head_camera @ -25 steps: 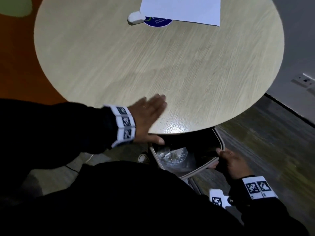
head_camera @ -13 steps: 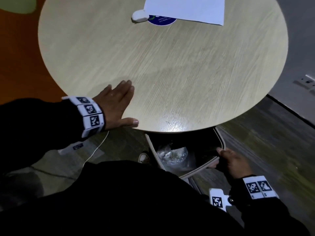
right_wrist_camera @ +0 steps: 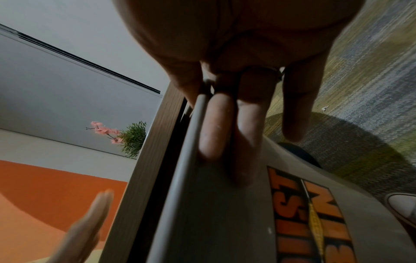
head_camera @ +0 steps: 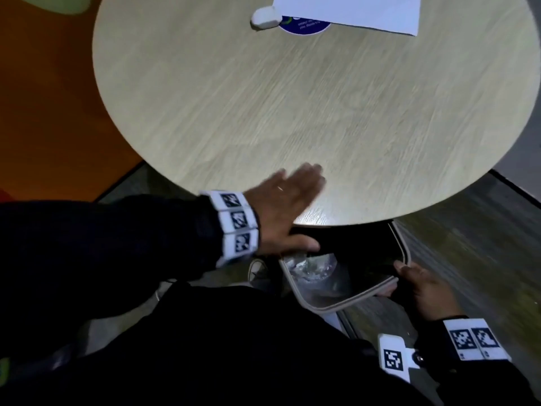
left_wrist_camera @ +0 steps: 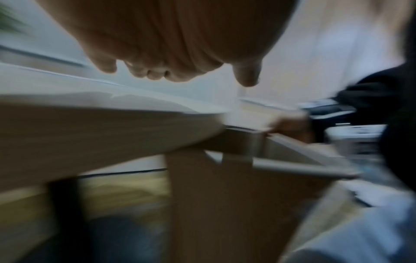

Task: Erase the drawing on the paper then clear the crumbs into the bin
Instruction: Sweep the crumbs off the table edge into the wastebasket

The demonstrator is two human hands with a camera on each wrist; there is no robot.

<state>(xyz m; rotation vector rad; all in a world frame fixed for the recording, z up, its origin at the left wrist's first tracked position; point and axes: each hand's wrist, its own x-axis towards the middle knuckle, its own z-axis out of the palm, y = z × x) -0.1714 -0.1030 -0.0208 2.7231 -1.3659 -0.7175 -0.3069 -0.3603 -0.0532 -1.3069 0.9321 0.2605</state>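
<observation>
Bin rim held by right hand grip; left hand flat, fingers straight, at table edge.

One paper, one eraser, one bin, two hands.

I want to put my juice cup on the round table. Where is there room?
The big bare middle of the table is free, between the left hand at the near edge and the paper, eraser and blue sticker at the far edge. That far edge is crowded. The near edge is busy too: the right hand holds the bin under it.
</observation>
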